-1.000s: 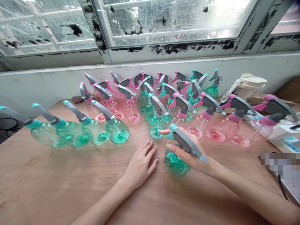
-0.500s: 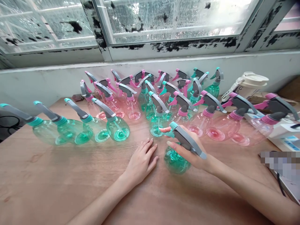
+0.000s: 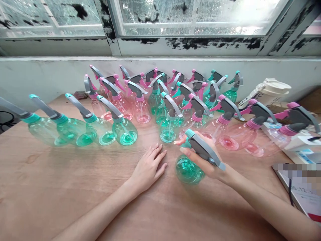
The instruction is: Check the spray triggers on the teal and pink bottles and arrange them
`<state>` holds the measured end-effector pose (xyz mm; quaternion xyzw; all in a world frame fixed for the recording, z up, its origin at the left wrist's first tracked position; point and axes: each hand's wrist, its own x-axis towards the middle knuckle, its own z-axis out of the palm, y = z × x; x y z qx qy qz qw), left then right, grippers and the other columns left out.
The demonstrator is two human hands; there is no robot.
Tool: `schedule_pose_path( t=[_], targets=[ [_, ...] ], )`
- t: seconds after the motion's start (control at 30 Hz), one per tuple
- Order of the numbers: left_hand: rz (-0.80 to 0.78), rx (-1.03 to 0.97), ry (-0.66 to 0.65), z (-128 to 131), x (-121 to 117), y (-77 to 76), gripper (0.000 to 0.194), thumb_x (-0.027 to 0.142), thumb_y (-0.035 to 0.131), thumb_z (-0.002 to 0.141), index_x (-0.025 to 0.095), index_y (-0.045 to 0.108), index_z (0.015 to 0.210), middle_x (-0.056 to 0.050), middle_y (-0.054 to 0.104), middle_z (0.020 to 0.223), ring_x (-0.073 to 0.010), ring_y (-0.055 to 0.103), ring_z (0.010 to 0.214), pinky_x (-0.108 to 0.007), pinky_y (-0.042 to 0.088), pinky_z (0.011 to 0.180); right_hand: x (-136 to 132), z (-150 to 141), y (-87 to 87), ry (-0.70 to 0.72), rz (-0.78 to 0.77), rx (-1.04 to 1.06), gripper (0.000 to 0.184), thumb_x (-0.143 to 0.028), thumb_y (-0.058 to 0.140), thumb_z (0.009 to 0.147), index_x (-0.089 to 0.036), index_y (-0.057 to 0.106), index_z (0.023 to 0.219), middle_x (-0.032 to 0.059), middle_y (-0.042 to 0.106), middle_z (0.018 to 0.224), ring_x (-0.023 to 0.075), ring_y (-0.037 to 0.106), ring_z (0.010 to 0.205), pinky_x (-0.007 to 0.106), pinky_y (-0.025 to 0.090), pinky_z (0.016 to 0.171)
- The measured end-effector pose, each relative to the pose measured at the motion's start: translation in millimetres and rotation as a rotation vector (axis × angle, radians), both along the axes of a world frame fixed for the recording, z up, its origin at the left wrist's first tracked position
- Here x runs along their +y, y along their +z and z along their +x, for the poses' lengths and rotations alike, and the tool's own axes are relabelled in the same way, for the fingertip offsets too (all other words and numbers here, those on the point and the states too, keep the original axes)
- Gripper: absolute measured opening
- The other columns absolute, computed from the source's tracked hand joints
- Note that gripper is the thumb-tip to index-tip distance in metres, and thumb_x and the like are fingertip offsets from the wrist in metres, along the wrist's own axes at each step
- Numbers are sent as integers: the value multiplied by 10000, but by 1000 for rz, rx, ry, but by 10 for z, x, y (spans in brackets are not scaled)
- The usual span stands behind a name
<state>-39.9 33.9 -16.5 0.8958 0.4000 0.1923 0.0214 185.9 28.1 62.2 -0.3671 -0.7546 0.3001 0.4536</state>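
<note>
My right hand (image 3: 204, 154) is wrapped round the neck of a green spray bottle (image 3: 188, 170) with a grey and teal trigger head. The head points away and to the left, and its grey back rests over my wrist side. Flat on the wooden table (image 3: 105, 177) lies my left hand (image 3: 149, 164), fingers stretched out, holding nothing. It sits just left of the held bottle. Beyond both hands stands another green spray bottle (image 3: 168, 130). A row of several green spray bottles (image 3: 125, 132) is at the left.
Several pink spray bottles (image 3: 230, 134) form a row at the right, with more pink and green ones behind. At the far right are a cream lidded cup (image 3: 272, 92), a white box (image 3: 301, 144) and a flat booklet-like thing (image 3: 301, 197). A window (image 3: 190, 20) backs the table.
The camera view has shifted slightly. My right hand still grips the green spray bottle, with its trigger finger drawn in a little. My left hand stays flat on the table.
</note>
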Motion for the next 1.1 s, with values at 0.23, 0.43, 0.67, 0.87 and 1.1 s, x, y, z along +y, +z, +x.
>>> schedule_pose_path(
  t=[0.23, 0.43, 0.67, 0.87, 1.1],
  targets=[
    [6, 13, 8, 13, 3, 7, 402, 319, 485, 976, 102, 559, 1307, -181, 518, 1412, -318, 464, 1333, -515, 387, 1114, -11, 3, -52, 18, -31, 44, 295, -296, 592, 896, -244, 574, 1186, -5, 555, 775, 116, 457, 544, 256, 428, 515],
    [5, 25, 4, 10, -1, 18, 407, 311, 494, 974, 99, 551, 1317, -180, 506, 1424, -318, 456, 1341, -513, 389, 1112, -21, 1, -4, 2, -14, 27, 287, -286, 597, 883, -248, 603, 1168, -25, 502, 684, 132, 477, 542, 292, 496, 593],
    [-4, 5, 5, 7, -2, 5, 396, 321, 479, 980, 113, 549, 1310, -181, 513, 1417, -314, 455, 1343, -519, 387, 1111, -14, 9, -23, 1, -23, 31, 284, -302, 608, 877, -239, 596, 1153, -24, 512, 673, 150, 525, 571, 329, 534, 678],
    [1, 6, -3, 6, -2, 7, 391, 315, 476, 981, 113, 549, 1307, -182, 508, 1420, -316, 447, 1348, -521, 388, 1110, -23, 4, -13, 4, -38, 30, 283, -292, 610, 873, -238, 597, 1150, -19, 516, 689, 144, 502, 558, 304, 492, 602],
    [-20, 12, -3, 14, -3, 17, 388, 310, 499, 970, 121, 553, 1305, -178, 502, 1424, -312, 444, 1351, -512, 365, 1128, -19, 4, 12, -3, -3, -3, 172, -225, 598, 884, -224, 613, 1056, -43, 522, 670, 97, 437, 505, 255, 407, 522]
  ],
)
